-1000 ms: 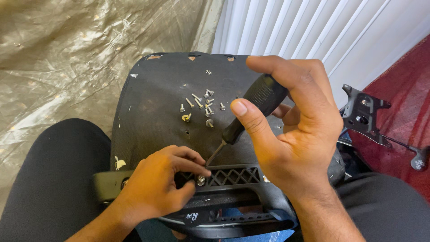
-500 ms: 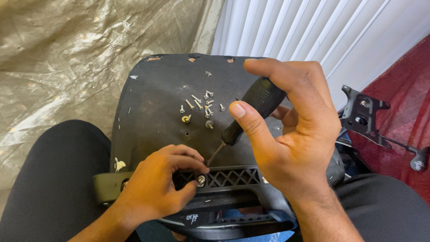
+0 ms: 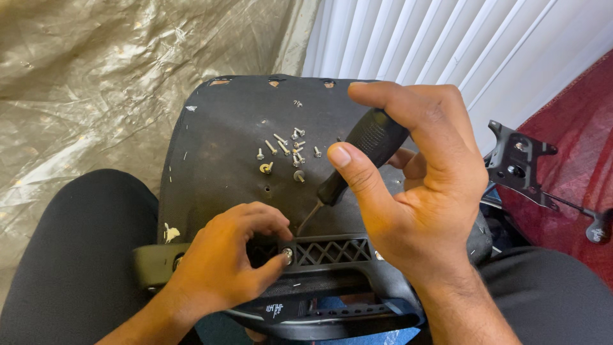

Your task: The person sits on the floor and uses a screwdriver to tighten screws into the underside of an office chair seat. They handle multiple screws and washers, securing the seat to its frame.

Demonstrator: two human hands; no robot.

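Note:
My right hand grips the black handle of a screwdriver, its thin tip angled down toward a black lattice bracket. My left hand rests on the left end of that bracket, thumb and fingers pinching a silver screw set in it. The bracket lies on the near edge of an upturned black chair seat resting on my lap. Several loose silver screws lie in the middle of the seat's underside.
A black metal chair mechanism plate lies at the right on a dark red carpet. A crinkled plastic sheet covers the left. White vertical blinds hang behind. An armrest pad sticks out lower left.
My left fingers have shifted slightly on the screw, and the screwdriver tip has stayed hovering just above the bracket. Otherwise little has moved.

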